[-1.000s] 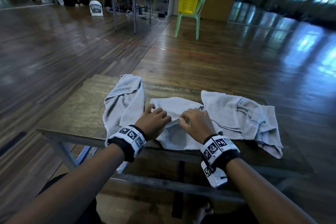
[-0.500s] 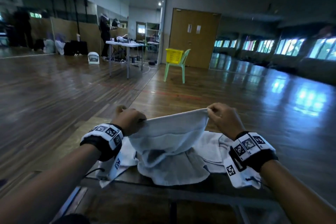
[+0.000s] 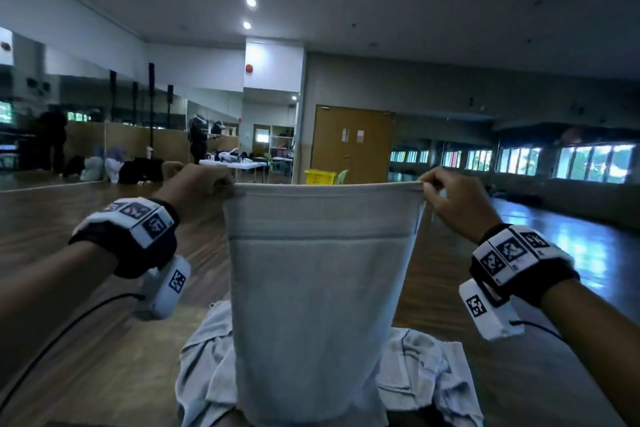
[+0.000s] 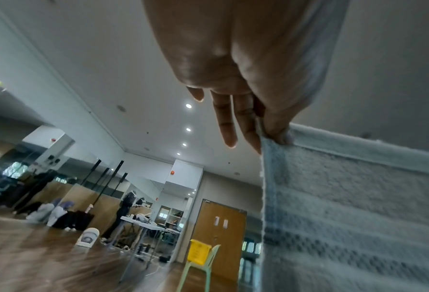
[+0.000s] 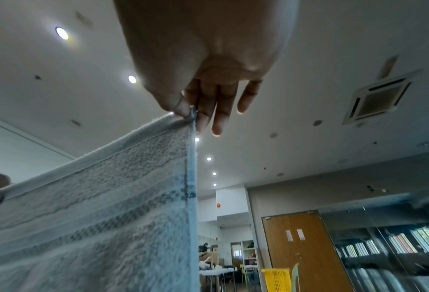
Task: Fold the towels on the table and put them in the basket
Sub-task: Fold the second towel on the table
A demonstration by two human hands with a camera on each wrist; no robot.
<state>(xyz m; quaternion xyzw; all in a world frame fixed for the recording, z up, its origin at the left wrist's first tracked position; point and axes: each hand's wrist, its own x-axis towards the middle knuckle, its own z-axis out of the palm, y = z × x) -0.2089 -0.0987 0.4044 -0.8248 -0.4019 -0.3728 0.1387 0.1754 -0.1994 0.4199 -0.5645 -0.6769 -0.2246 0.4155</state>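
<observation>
**Towel hanging square between two pinches, long axis straight down**

Nearest the camera, low in the centre of the head view, the held towel (image 3: 311, 305) hangs as a flat sheet, its lower edge down among the crumpled towels (image 3: 419, 367) left on the tabletop (image 3: 114, 367). Its top hem runs level across mid-frame, with the left hand (image 3: 197, 191) at one corner and the right hand (image 3: 453, 204) at the other. Each pinches its corner between thumb and forefinger; the remaining fingers (image 4: 224, 122) stand out straight (the wrist views show this plainly). Both hands sit equally near the hem, so a fold probably means bringing corner to corner. Far behind, just above the hem, the yellow basket (image 3: 320, 177) rests on a green chair (image 3: 343, 176), well apart.
</observation>
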